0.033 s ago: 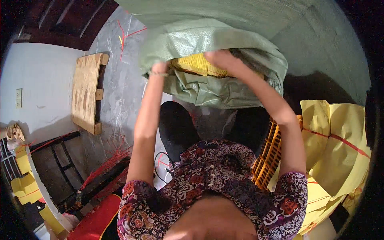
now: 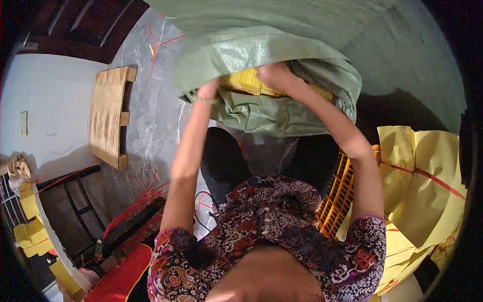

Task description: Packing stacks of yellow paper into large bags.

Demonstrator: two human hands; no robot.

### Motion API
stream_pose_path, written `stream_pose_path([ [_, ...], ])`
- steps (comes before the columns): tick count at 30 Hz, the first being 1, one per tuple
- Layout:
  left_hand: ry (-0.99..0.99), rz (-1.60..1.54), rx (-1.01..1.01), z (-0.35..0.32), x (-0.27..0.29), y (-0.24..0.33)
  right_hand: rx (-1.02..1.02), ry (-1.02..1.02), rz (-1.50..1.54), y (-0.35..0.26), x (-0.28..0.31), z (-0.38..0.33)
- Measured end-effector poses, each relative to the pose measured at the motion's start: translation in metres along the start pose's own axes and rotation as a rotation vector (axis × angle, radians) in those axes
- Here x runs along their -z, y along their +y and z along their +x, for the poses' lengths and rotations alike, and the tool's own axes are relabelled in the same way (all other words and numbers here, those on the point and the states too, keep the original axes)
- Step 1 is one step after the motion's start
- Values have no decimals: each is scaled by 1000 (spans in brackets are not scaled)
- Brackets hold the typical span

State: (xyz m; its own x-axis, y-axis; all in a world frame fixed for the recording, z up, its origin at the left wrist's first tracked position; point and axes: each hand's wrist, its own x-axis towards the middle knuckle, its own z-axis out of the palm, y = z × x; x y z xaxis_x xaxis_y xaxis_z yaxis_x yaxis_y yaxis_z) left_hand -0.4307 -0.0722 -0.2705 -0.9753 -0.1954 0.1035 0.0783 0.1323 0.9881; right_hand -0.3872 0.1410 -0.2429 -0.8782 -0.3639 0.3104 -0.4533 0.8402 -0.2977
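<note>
The right hand (image 2: 275,75) closes over the yellow bundle (image 2: 251,83) inside the mouth of the green woven sack (image 2: 261,55). The left hand (image 2: 207,90) is at the sack's near lip; its fingers are hidden, so its grip cannot be told. Judged from here, holding the lip wide keeps the bundle from snagging. Right of the sack lie yellow paper stacks (image 2: 422,186) and an orange crate (image 2: 339,196); left, a wooden pallet (image 2: 110,116).

Single head-worn fisheye view, looking steeply down, close over the person's raised arms
</note>
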Motion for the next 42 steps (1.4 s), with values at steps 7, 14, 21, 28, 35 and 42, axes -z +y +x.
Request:
stream_pose_path([
  [7, 132, -184, 470, -123, -44, -6, -234, 198, 243, 30, -18, 25],
  [14, -57, -842, 796, -91, -66, -8, -225, -67, 228, 49, -28, 39],
  [21, -107, -995, 929, -67, -69, -8, -170, -253, -72, 51, -20, 36],
  [28, -167, -970, 990, -57, -59, -23, -352, -249, -21, 26, -19, 33],
  [35, -230, -996, 982, -39, -73, -24, -154, 291, 42, 51, -50, 17],
  [42, -237, -836, 1081, -54, -68, -7, -280, -228, -143, 38, -14, 12],
])
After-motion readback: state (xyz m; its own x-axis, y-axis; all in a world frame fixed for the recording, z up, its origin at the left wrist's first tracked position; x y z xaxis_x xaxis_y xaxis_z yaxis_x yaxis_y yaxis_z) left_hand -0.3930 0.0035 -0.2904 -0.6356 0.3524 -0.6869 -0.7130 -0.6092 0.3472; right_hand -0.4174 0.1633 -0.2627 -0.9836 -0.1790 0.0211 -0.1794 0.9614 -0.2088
